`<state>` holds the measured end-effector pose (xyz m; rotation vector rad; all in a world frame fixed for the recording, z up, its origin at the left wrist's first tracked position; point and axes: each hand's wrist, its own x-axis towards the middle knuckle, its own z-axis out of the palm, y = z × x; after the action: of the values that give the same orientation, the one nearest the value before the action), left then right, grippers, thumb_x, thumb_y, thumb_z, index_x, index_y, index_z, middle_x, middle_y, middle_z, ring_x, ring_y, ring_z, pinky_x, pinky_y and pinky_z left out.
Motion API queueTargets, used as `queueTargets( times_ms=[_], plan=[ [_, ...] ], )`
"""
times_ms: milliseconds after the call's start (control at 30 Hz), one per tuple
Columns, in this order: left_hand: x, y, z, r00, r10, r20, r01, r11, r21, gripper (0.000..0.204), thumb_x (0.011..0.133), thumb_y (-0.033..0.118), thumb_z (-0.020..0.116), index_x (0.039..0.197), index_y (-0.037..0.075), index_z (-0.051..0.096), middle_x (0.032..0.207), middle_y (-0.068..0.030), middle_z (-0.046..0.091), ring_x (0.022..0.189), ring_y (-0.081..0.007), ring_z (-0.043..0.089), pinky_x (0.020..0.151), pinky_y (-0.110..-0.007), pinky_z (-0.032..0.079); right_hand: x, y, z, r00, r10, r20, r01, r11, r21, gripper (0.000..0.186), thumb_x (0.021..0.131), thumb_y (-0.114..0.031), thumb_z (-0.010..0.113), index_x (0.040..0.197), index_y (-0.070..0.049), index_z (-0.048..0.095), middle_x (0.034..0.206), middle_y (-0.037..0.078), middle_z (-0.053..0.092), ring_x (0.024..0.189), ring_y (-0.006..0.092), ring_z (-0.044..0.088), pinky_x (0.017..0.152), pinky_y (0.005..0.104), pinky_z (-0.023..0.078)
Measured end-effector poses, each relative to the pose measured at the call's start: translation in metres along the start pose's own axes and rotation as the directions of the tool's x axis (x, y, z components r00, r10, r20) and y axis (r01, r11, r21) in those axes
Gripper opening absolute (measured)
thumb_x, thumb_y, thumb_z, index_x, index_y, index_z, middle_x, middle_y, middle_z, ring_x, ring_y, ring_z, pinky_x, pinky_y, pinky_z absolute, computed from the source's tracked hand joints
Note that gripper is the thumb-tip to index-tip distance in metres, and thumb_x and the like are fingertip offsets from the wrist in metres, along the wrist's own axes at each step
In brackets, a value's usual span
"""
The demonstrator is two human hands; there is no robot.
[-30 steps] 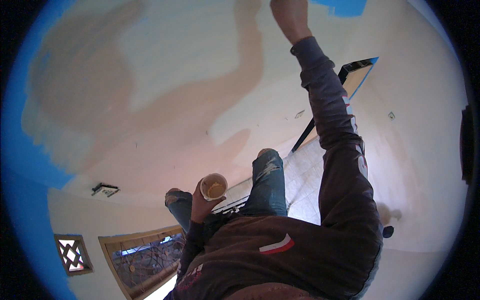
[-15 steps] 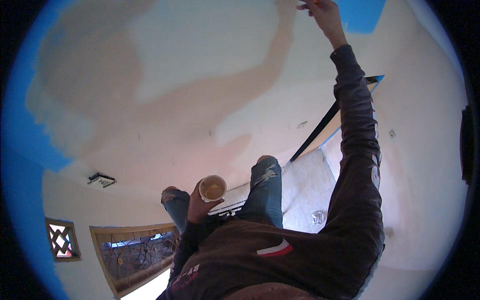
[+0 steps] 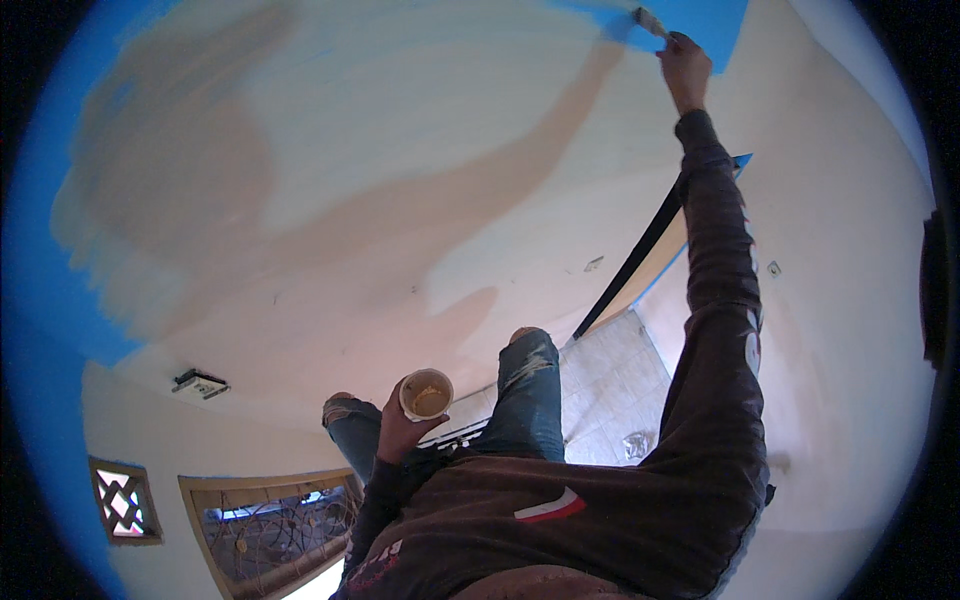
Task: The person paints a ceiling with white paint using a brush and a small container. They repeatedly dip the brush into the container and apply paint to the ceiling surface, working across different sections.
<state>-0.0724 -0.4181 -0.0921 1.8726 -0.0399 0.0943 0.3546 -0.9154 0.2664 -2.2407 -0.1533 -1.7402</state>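
My right hand is raised at the upper right, closed round the handle of a paintbrush. The brush's dark bristles lie against a blue patch of the wall, beside the cream-coloured paint. Low in front of my body, my left hand grips a white paint cup with its mouth facing up. Tan paint shows inside the cup. The shadow of my head and arm falls across the painted part of the wall.
An electrical box sticks out of the wall at lower left. A small lattice window and a larger grilled window are below it. A dark-edged opening lies right of centre, above a tiled floor. Crumpled plastic lies there.
My right hand has come down and slightly right, bringing the paintbrush into view against the blue patch. More of the blue shows at the top. My left hand still holds the cup.
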Motion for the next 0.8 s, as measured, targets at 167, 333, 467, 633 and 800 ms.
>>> queueTargets(
  times_ms=[167, 333, 467, 633, 800],
  plan=[
    [0.000, 0.003, 0.003, 1.000, 0.000, -0.010, -0.001, 0.999, -0.034, 0.083, 0.064, 0.023, 0.095, 0.132, 0.003, 0.052, 0.122, -0.0133, 0.065, 0.117, -0.0246, 0.063, 0.098, -0.038, 0.052, -0.027, -0.145, 0.004, 1.000, -0.017, -0.026, 0.021, 0.989, 0.148, 0.018, 0.084, -0.015, 0.067, 0.100, -0.007, 0.073, 0.082, 0.020, 0.069, 0.076, 0.0396, 0.068, 0.065, 0.0450, 0.056],
    [0.001, 0.011, 0.000, 1.000, 0.010, 0.013, -0.011, 0.999, 0.031, 0.083, 0.064, 0.023, 0.095, 0.132, 0.002, 0.052, 0.124, -0.0133, 0.065, 0.117, -0.0245, 0.063, 0.099, -0.038, 0.052, -0.064, -0.252, -0.016, 0.998, -0.056, -0.005, 0.055, 0.947, 0.317, 0.021, 0.086, -0.010, 0.062, 0.104, -0.002, 0.070, 0.088, 0.023, 0.069, 0.079, 0.0408, 0.067, 0.070, 0.0482, 0.055],
    [0.001, 0.015, -0.001, 1.000, -0.008, 0.003, 0.008, 1.000, 0.027, 0.082, 0.064, 0.022, 0.095, 0.132, 0.002, 0.052, 0.124, -0.0134, 0.065, 0.117, -0.0242, 0.063, 0.099, -0.038, 0.052, -0.080, -0.304, -0.036, 0.993, -0.096, -0.069, 0.118, 0.859, 0.498, 0.021, 0.091, -0.009, 0.062, 0.108, 0.001, 0.069, 0.083, 0.021, 0.070, 0.073, 0.0342, 0.071, 0.067, 0.0413, 0.057],
    [-0.002, 0.016, -0.002, 0.999, -0.027, -0.018, 0.027, 0.999, 0.021, 0.082, 0.064, 0.021, 0.095, 0.132, 0.002, 0.052, 0.124, -0.0135, 0.065, 0.117, -0.0243, 0.063, 0.099, -0.038, 0.052, -0.059, -0.287, -0.040, 0.988, -0.040, 0.151, -0.101, 0.568, 0.817, 0.024, 0.096, -0.014, 0.058, 0.110, 0.001, 0.070, 0.085, 0.018, 0.074, 0.069, 0.0245, 0.073, 0.065, 0.0364, 0.059],
    [0.000, 0.019, -0.004, 1.000, 0.005, -0.008, -0.005, 0.998, 0.068, 0.082, 0.065, 0.021, 0.094, 0.132, 0.002, 0.052, 0.124, -0.0134, 0.065, 0.116, -0.0238, 0.063, 0.099, -0.038, 0.052, -0.003, -0.194, -0.014, 0.934, -0.124, 0.335, -0.220, 0.538, 0.814, 0.029, 0.101, -0.017, 0.059, 0.123, 0.001, 0.066, 0.103, 0.014, 0.074, 0.081, 0.0194, 0.073, 0.063, 0.0290, 0.055]
  ],
)
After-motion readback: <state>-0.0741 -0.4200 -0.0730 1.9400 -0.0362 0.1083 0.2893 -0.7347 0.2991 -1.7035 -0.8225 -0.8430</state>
